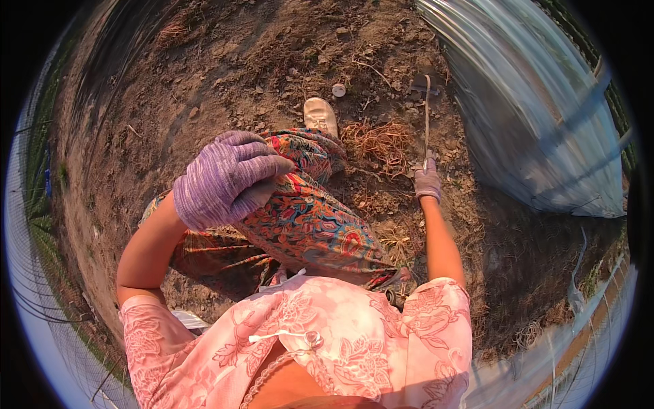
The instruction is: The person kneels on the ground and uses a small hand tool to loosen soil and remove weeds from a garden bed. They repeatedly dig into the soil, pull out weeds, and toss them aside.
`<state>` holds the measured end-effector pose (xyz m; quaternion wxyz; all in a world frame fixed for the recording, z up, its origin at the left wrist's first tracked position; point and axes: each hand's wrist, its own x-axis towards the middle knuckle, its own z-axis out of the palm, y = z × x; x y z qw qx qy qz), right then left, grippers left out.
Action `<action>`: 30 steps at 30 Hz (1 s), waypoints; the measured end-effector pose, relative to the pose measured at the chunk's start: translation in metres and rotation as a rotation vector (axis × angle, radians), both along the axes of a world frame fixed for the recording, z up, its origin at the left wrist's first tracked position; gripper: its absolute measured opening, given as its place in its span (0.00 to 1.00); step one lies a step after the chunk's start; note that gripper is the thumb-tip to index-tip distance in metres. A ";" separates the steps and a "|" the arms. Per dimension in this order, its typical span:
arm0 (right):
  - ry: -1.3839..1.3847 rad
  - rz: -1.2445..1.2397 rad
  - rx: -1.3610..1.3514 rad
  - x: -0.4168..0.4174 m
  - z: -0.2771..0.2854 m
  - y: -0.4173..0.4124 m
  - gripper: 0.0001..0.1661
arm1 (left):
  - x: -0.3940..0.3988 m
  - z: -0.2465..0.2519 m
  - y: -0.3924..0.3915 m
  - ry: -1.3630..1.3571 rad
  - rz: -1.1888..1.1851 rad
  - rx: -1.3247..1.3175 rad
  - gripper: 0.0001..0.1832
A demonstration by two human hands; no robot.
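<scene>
My right hand, in a light purple knitted glove, grips a hand hoe beside a heap of dry reddish roots or stems. The hoe's thin neck reaches forward and bends over at the top. Its flat dark blade is at the soil. My left hand wears a matching purple glove and is raised in front of my patterned trousers. Its fingers are bent and close together, with the palm turned away, so I cannot see whether anything lies inside it.
Rough brown soil with clods and dry plant bits spreads ahead. A small white round lid or cup lies beyond my light shoe. Clear plastic sheeting rises on the right. A pale plastic strip lies at lower right.
</scene>
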<state>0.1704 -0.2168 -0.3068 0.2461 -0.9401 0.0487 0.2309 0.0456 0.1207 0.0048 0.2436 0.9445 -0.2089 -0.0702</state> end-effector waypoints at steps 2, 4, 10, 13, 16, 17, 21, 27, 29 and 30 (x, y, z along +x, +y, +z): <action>-0.074 -0.035 0.052 0.057 0.026 0.033 0.33 | 0.000 0.000 0.000 0.005 0.009 0.009 0.15; -0.096 -0.030 0.029 0.096 0.044 0.052 0.32 | -0.001 0.000 0.001 -0.007 0.004 0.023 0.15; 0.251 0.100 -0.168 0.019 -0.007 0.015 0.35 | -0.006 -0.002 0.004 -0.018 0.013 0.063 0.15; 0.239 0.005 -0.113 -0.049 -0.010 -0.026 0.34 | -0.003 -0.004 0.003 -0.030 -0.008 0.050 0.16; 0.117 0.082 -0.179 -0.075 -0.001 -0.033 0.32 | -0.003 -0.005 0.002 -0.028 -0.024 0.039 0.15; 0.174 0.037 -0.124 -0.072 0.002 -0.033 0.32 | -0.003 -0.005 0.001 -0.019 -0.023 0.035 0.15; 0.118 -0.099 0.120 -0.027 0.013 -0.010 0.32 | -0.001 -0.005 -0.002 -0.027 -0.022 0.022 0.14; -0.012 0.014 -0.019 -0.053 0.019 -0.006 0.33 | -0.005 -0.004 0.001 -0.019 0.014 0.039 0.14; 0.319 0.120 -0.201 -0.112 0.007 -0.042 0.34 | -0.006 -0.007 0.002 -0.034 0.010 0.040 0.15; 0.338 0.125 -0.155 -0.140 0.008 -0.065 0.34 | -0.008 -0.008 0.003 -0.039 0.009 0.040 0.15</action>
